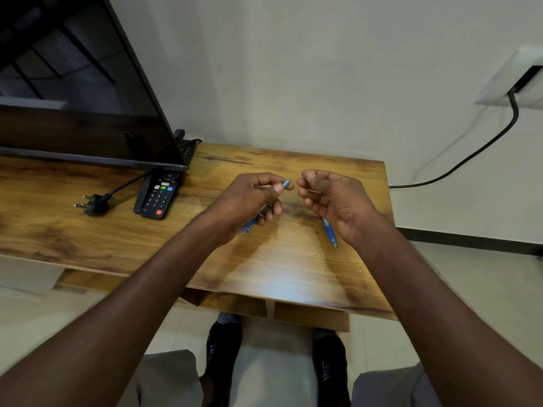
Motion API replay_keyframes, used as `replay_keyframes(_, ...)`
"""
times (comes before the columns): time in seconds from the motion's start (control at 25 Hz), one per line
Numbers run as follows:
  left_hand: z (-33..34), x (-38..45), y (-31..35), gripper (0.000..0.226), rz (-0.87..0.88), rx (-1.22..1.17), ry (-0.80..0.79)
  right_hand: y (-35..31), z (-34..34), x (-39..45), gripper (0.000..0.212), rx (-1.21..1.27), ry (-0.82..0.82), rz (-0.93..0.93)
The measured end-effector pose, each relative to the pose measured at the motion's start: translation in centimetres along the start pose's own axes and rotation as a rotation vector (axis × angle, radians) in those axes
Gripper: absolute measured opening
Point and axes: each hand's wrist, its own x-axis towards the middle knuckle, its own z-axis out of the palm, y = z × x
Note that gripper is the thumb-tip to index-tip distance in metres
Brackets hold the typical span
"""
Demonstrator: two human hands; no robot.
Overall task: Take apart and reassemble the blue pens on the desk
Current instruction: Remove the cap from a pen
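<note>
Could lose a small part to the floor, since both hands work above the desk (293,274) and whatever the right hand (326,195) pinches at its curled fingertips is too small to identify. Left hand (252,198) curled around a blue pen (286,183), tip poking out to the right past the thumb, tail showing blurred at the near side of the palm. Second pen (329,232) flat on the desk, just near of the right hand, partly hidden under it.

Wood-grain desk (293,259), slight sheen; translucent blue plastic pen (329,232); glossy screen (73,83)
</note>
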Motion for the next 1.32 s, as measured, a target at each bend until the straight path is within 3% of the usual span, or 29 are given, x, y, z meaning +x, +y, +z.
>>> replay_keyframes(0.12, -0.8, -0.2, -0.1, 0.023, -0.037, -0.006, 0.038, 0.6, 0.1, 0.0, 0.009, -0.207, 0.044, -0.042)
replay_keyframes(0.24, -1.2, -0.3, -0.4, 0.022, -0.076, 0.009, 0.066, 2.0, 0.5, 0.7, 0.002, -0.67, 0.097, -0.19)
replay_keyframes(0.36, -1.2, -0.1, -0.6, 0.022, -0.082, 0.041, 0.076, 3.3, 1.0, 1.3, 0.013, -1.144, 0.154, -0.321)
replay_keyframes(0.6, -1.1, 0.1, -1.1, 0.021, -0.088, 0.092, 0.078, 4.4, 1.1, 1.3, 0.016, -1.365, 0.162, -0.385)
replay_keyframes(0.72, -1.0, 0.2, -1.1, 0.022, -0.08, 0.071, 0.078, 3.9, 1.0, 1.6, 0.005, -1.222, 0.204, -0.419)
replay_keyframes(0.8, -1.0, 0.2, -1.0, 0.022, -0.069, 0.052, 0.073, 3.0, 1.2, 1.5, 0.009, -0.8, 0.197, -0.361)
replay_keyframes(0.88, -1.0, 0.1, -0.8, 0.022, -0.058, 0.028, 0.049, 1.8, 1.6, 0.7, 0.01, -0.343, 0.073, -0.183)
replay_keyframes(0.92, -1.0, 0.2, -0.8, 0.022, -0.055, 0.015, 0.037, 1.4, 1.8, 0.4, 0.013, -0.227, 0.013, -0.125)
replay_keyframes(1.04, -0.9, 0.3, -0.6, 0.021, -0.047, -0.019, 0.009, 1.1, 1.8, -0.2, 0.017, -0.149, -0.057, -0.068)
replay_keyframes(1.32, -0.8, 0.2, -0.6, 0.02, -0.041, -0.046, -0.028, 0.7, 1.7, -0.5, 0.008, -0.079, -0.035, -0.002)
